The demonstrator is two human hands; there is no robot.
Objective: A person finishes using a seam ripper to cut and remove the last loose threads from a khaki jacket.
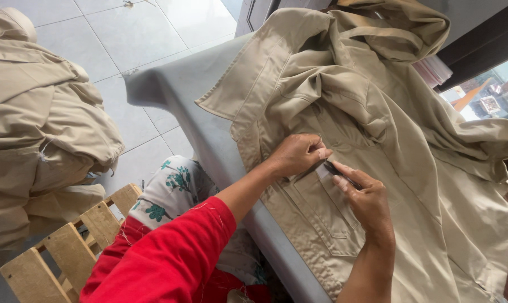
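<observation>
A beige shirt point(343, 101) lies spread over a grey table point(181, 90), its chest pocket toward me. My left hand point(296, 154) pinches the fabric at the pocket's upper edge, fingers closed on the cloth. My right hand point(369, 202) rests on the pocket and holds a small dark tool point(338, 173), thin and pointed, its tip at the pocket flap between the two hands. A red sleeve covers my left arm.
A heap of beige garments point(40, 129) sits at the left over a slatted wooden pallet point(80, 241). Pale floor tiles point(136, 28) lie beyond the table. Floral cloth point(175, 191) covers my lap. A window point(489, 95) shows at the far right.
</observation>
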